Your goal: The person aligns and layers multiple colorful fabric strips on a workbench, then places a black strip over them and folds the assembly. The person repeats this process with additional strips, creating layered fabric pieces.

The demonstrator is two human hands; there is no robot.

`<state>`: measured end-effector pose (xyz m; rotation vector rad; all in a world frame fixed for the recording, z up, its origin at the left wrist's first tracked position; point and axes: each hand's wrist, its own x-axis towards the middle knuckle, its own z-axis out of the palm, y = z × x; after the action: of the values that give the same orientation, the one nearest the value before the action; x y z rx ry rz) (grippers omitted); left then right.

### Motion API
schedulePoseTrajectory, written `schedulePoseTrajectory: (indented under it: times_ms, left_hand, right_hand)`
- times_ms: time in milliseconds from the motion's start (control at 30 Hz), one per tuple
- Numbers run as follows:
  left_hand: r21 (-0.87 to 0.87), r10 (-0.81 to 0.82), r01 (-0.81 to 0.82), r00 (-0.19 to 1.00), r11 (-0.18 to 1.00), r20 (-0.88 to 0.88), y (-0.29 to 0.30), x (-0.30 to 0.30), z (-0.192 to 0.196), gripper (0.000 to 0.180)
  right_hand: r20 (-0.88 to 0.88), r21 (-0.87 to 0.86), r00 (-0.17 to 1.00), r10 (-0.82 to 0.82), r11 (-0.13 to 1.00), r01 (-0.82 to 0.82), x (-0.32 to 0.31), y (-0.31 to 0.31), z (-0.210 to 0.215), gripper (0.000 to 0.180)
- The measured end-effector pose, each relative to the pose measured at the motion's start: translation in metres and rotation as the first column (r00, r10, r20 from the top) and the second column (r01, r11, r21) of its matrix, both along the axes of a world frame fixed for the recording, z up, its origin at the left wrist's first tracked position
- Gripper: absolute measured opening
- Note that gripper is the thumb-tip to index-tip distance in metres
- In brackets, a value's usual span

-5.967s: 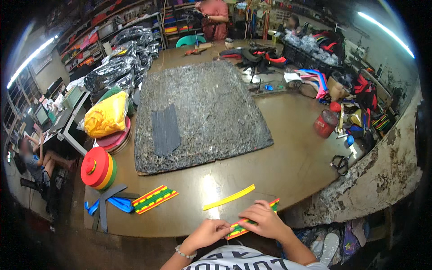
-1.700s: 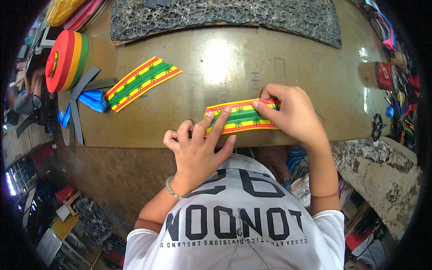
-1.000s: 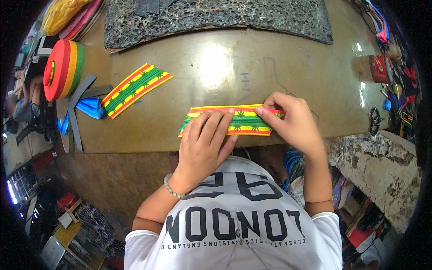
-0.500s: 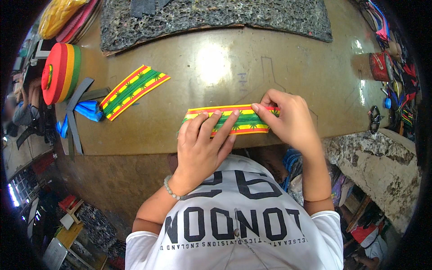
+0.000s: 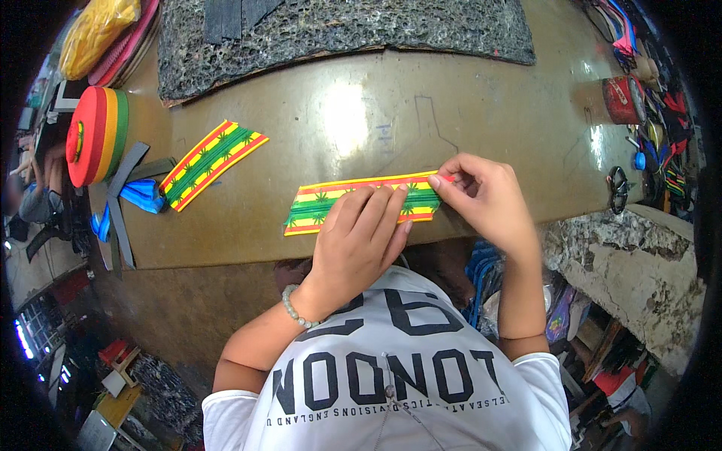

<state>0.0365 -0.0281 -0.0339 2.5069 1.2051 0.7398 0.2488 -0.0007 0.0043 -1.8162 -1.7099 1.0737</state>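
Green, red and yellow band [image 5: 307, 208]: flat on the table [image 5: 511, 113], under the left hand [image 5: 352, 244].
Left fingers [image 5: 380, 207]: side by side, laid over the band, thumb a bit apart.
Right hand [image 5: 487, 201]: thumb and first finger pinch the band's far right corner; something red shows there.
Other band [image 5: 214, 164]: left of the left fingers, well apart.
Roll [image 5: 98, 137]: more to the left.
Scissors [image 5: 618, 189]: right of the right fingers.
Mat [image 5: 338, 41]: past all the fingertips.
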Motion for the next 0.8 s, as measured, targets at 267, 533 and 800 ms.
schedulePoseTrajectory:
  times_ms: [267, 533, 800]
  left_hand:
    - [0.021, 0.028, -0.027, 0.998, 0.999, -0.064, -0.001, 0.001, -0.002, 0.052]
    - [0.113, 0.092, -0.063, 0.959, 0.992, -0.269, -0.005, 0.015, -0.002, 0.05]
    - [0.121, 0.02, 0.0, 0.986, 0.993, -0.165, -0.002, 0.023, -0.004, 0.05]
  right_hand:
    - [0.034, 0.015, 0.999, 0.002, 1.0, -0.003, -0.004, 0.003, -0.002, 0.021]
    - [0.144, -0.021, 0.989, 0.021, 1.0, -0.019, 0.003, 0.005, -0.003, 0.024]
    - [-0.252, -0.135, 0.958, -0.136, 0.985, 0.104, 0.018, -0.003, -0.014, 0.019]
